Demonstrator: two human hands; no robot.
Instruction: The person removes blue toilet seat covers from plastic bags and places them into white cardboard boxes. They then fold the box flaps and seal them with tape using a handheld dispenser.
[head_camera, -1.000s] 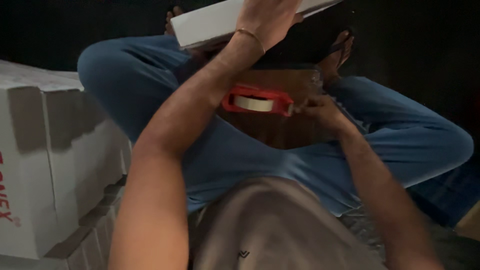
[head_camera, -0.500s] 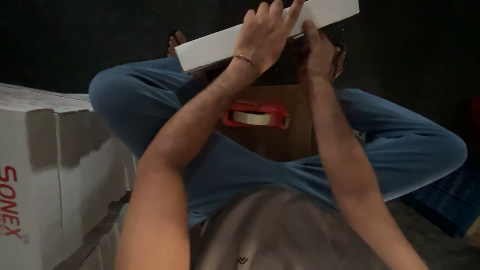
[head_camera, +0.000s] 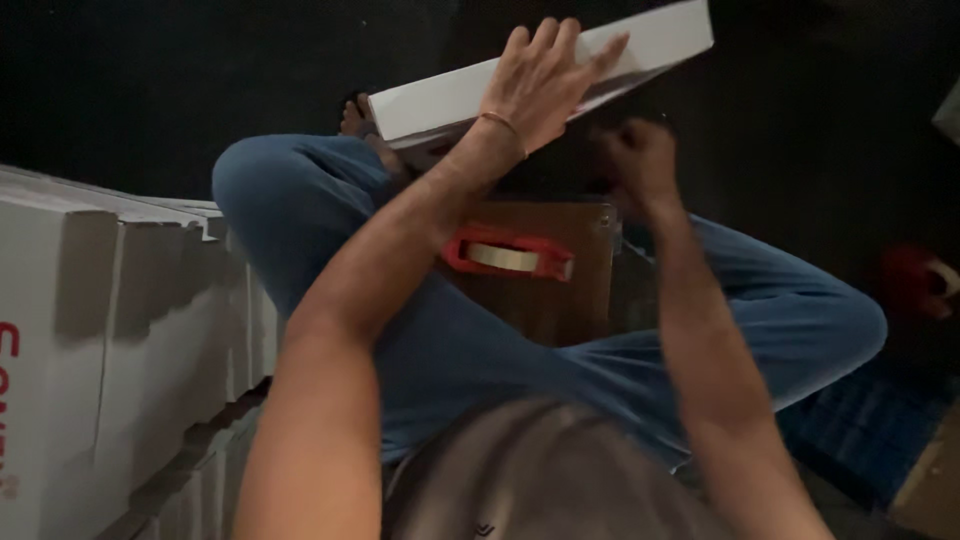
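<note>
1. Dark floor fills the background, black and nearly featureless behind the seated person.
2. Stacked white cartons stand at the left, just beside the person's left knee.
3. The person sits cross-legged in blue jeans, looking down over a grey shirt.
4. A flat white box is held tilted above the feet, its right end higher than its left.
5. The left hand lies spread over the upper face of the white box, fingers open and pressed flat against it; a thin bangle circles the wrist.
6. The right hand is curled closed just under the box's lower edge; it is too dark to tell whether it grips the box or something else.
7. A brown cardboard sheet rests on the lap between the knees.
8. A red tape dispenser with a roll of tape lies on that sheet, untouched by either hand.
9. A red object sits at the far right, well apart, blurred.
</note>
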